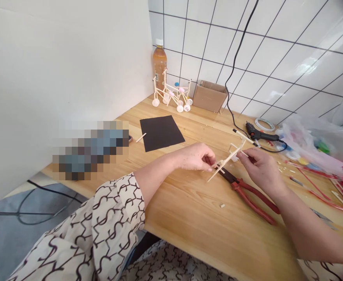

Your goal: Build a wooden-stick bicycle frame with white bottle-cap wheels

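A small model bicycle frame (227,159) made of thin pale wooden sticks is held tilted above the table between my hands. It has a crossbar with black ends at its top and short crosspieces lower down. My right hand (260,168) pinches it near the upper part. The fingertips of my left hand (199,158) are closed at the short crosspiece near its lower end. Beneath the frame lie pliers with red handles (249,191), their jaws partly hidden by the frame. A short cut piece of stick (222,205) rests on the wood nearby.
Finished stick bicycles (173,93) stand before a drink bottle (160,60), beside a cardboard box (209,96). A black sheet (162,132) lies left. At right are a glue gun (260,134) with cord, a tape roll (264,124) and plastic bags (317,144). A blurred patch covers the left edge.
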The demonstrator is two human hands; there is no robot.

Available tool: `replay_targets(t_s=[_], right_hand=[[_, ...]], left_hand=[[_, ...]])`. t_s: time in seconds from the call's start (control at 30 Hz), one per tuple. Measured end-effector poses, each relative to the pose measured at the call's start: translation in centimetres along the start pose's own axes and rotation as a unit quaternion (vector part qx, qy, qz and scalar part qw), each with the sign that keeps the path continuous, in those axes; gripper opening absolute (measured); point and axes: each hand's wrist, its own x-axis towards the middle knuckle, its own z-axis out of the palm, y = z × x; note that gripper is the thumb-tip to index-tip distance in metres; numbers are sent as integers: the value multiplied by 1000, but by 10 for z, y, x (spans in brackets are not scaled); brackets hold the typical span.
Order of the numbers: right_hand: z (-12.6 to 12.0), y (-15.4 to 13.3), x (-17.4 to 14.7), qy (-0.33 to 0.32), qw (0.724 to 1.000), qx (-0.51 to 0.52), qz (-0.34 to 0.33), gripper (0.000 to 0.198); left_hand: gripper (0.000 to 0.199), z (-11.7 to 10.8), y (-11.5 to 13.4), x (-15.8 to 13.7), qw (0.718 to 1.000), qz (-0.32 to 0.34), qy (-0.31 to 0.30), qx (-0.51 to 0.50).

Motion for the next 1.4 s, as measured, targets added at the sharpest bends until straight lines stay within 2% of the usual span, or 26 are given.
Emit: replay_targets(t_s=[0.27, 0.47, 0.6, 0.87, 1.4], right_hand=[[-3, 5, 2, 5, 999, 25, 39, 31], [-10, 11, 8, 0, 990, 110, 85, 33], [-14, 13, 12, -16, 978, 173, 114, 35], [-13, 20, 19, -31, 972, 215, 92, 34], [-7, 24, 28, -57, 963, 253, 73, 40]], left_hand=[[7, 0, 1, -1, 1000, 3, 15, 0], [28, -2, 4, -4, 998, 1, 46, -29], [29, -3, 6, -3, 995, -9, 84, -60], [18, 2, 4, 1, 988, -28, 126, -82], [8, 6, 9, 1, 985, -35, 144, -90]])
